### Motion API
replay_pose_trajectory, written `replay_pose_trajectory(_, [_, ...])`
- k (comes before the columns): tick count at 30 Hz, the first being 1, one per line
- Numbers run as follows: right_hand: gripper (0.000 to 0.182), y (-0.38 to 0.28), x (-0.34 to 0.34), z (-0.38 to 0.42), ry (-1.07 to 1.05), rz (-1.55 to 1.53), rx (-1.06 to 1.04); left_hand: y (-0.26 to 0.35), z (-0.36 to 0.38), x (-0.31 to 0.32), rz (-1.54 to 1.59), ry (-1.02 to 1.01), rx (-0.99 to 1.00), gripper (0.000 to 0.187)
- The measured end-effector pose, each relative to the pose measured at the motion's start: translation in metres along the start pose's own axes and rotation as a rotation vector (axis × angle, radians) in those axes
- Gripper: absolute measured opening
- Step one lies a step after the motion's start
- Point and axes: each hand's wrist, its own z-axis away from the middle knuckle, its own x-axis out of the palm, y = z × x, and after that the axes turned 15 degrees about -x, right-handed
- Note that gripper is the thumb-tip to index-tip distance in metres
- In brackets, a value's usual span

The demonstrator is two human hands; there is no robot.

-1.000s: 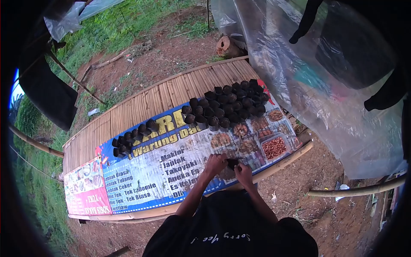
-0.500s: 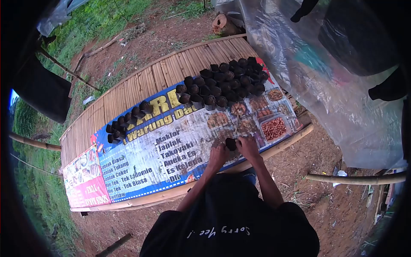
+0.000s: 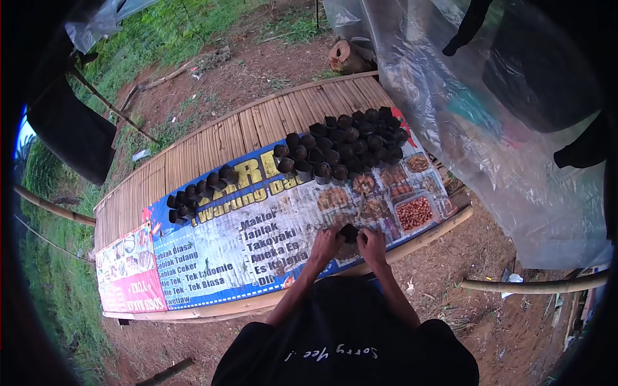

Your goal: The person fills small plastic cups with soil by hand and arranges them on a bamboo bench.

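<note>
A small black plastic seedling bag (image 3: 349, 233) is between my hands near the front edge of the table. My left hand (image 3: 327, 244) has its fingers closed on the left side of the bag. On the opposite side, the fingers of my right hand (image 3: 371, 246) pinch the bag's edge. The fingertips are small in view, and the inside of the bag is too dark to make out. Right of my hands sits a clear plastic tub (image 3: 434, 228) holding reddish-brown seeds (image 3: 414, 213).
Many filled black seedling bags (image 3: 341, 145) stand packed at the table's back right, with a smaller group (image 3: 201, 190) further left. A printed banner (image 3: 212, 257) covers the bamboo-slat table (image 3: 257, 125). Plastic sheeting (image 3: 444, 141) hangs at the right; a bamboo pole (image 3: 534, 285) juts in below.
The view has tilted slightly, so the table sits lower in the frame. My right hand's fingers have drawn in to the rim of the bag. The bag remains between both hands.
</note>
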Motion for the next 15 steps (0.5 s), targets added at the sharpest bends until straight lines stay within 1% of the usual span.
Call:
replay_pose_trajectory(1, [0.014, 0.000, 0.003, 0.001, 0.020, 0.016, 0.034, -0.007, -0.003, 0.005, -0.054, -0.037, -0.016, 0.019])
replay_pose_trajectory(2, [0.014, -0.001, 0.007, 0.006, 0.037, 0.031, 0.071, -0.015, -0.005, 0.011, -0.055, -0.028, -0.006, 0.019])
replay_pose_trajectory(3, [0.014, -0.001, 0.007, 0.010, 0.049, 0.033, 0.062, -0.024, -0.007, 0.019, -0.060, -0.037, 0.013, 0.018])
replay_pose_trajectory(5, [0.014, 0.001, 0.004, 0.006, 0.029, 0.018, 0.037, -0.018, -0.015, 0.015, -0.067, -0.025, 0.055, 0.018])
replay_pose_trajectory(8, [0.014, 0.002, 0.010, 0.010, 0.077, 0.013, 0.005, 0.000, -0.007, 0.003, -0.034, -0.007, 0.059, 0.017])
replay_pose_trajectory(9, [0.014, 0.002, 0.011, 0.011, 0.047, 0.007, 0.044, -0.002, -0.009, 0.004, -0.052, -0.015, 0.056, 0.017])
replay_pose_trajectory(11, [0.014, 0.004, 0.016, 0.018, 0.054, -0.003, 0.048, -0.012, -0.011, 0.011, -0.067, -0.016, 0.036, 0.017])
replay_pose_trajectory(14, [0.014, 0.003, 0.011, 0.011, 0.040, 0.024, 0.038, 0.005, -0.003, -0.002, -0.045, -0.023, 0.057, 0.018])
replay_pose_trajectory(15, [0.014, 0.004, 0.014, 0.012, 0.056, -0.015, 0.044, 0.000, -0.004, 0.001, -0.044, -0.021, 0.060, 0.018])
